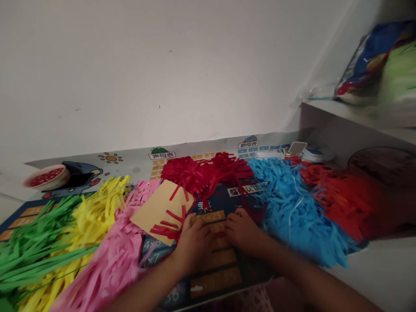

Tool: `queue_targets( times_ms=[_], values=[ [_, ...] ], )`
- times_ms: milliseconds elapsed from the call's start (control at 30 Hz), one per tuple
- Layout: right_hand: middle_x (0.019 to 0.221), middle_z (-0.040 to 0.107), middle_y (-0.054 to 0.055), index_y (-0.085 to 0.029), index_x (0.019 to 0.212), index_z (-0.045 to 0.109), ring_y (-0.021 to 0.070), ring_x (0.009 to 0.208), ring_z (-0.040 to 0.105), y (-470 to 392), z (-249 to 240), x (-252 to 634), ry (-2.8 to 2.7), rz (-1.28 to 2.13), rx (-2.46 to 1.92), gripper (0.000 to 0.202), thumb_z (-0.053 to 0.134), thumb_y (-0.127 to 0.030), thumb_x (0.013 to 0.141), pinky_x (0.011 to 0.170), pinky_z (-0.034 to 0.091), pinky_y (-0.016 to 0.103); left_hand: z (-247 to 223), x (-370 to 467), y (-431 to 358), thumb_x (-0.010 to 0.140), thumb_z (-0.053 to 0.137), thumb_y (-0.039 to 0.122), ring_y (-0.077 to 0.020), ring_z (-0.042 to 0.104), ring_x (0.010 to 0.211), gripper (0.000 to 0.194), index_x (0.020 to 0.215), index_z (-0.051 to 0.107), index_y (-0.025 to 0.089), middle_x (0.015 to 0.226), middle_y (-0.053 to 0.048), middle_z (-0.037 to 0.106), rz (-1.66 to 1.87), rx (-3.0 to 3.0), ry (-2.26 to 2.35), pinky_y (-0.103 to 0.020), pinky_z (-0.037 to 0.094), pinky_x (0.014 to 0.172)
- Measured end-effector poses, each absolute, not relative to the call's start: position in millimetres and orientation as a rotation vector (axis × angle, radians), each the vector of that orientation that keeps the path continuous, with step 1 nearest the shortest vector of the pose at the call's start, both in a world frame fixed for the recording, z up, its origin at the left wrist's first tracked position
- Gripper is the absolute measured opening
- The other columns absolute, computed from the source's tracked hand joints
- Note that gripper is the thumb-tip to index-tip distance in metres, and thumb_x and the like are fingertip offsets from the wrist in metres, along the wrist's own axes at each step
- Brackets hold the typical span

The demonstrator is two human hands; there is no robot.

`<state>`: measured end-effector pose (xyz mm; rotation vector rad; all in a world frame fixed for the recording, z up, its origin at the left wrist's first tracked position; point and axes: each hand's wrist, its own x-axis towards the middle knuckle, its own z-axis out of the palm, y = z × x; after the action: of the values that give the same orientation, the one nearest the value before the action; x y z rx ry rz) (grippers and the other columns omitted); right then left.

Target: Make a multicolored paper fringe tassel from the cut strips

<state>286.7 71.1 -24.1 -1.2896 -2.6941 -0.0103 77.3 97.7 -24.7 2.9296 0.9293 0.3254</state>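
Strips in dark red (pixel 185 175): heaped toward the surface's (pixel 211 284) back edge, between pink strips (pixel 112 260) and blue strips (pixel 282 208), presumably so colours stay unmixed. Your left hand (pixel 195 238), beside the beige card (pixel 159 208), and right hand (pixel 243 232): fingers curled, nearer the front edge; whether gripping, cannot tell.

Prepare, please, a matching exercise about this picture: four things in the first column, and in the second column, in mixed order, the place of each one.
Things
1. bowl
2. tan card
3. blue strips
4. left hand

Places
A. overlapping the pink strips in this view
B. close to the card's right side
C. at the back left, near the wall
D. between the dark red strips and the orange-red strips

Right pairs: 1-C; 2-A; 3-D; 4-B
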Motion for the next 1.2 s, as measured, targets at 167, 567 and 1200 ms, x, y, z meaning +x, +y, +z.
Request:
queue_targets(
  times_ms=[167,567,1200],
  values=[
    [0.08,0.066,0.005,-0.018,0.077,0.066,0.021,0.086,0.051,82.2,-13.5,285.2,-2.714,0.041,-1.327,0.014,0.062,-0.027,0.087,0.082,0.028,0.04,-14.3,87.9,99.4,0.079,0.067,0.032,-0.0257,0.052,0.09,0.015,0.082,0.071,0.018,0.079,-0.005,0.069,0.14,2.991,1.027,-0.06,0.017,0.104],
    [0.087,0.068,0.0,-0.023,0.093,0.067,0.0177,0.086,0.05,58.3,-51.0,292.4,-2.466,-0.087,-1.193,0.007,0.06,-0.023,0.094,0.081,0.028,0.037,-46.9,56.7,86.2,0.09,0.059,0.018,-0.0166,0.055,0.084,0.014,0.092,0.068,0.029,0.081,0.004,0.069,0.62,2.854,1.06,-0.047,0.025,0.101],
    [0.086,0.067,0.002,-0.02,0.085,0.063,0.0203,0.093,0.049,64.1,-18.2,288.2,-2.654,0.006,-1.305,0.007,0.061,-0.019,0.091,0.088,0.025,0.043,-26.3,68.1,91.5,0.083,0.067,0.023,-0.0241,0.055,0.093,0.016,0.099,0.067,0.025,0.091,-0.001,0.069,0.275,2.927,0.905,-0.053,0.027,0.098]
  ],
)
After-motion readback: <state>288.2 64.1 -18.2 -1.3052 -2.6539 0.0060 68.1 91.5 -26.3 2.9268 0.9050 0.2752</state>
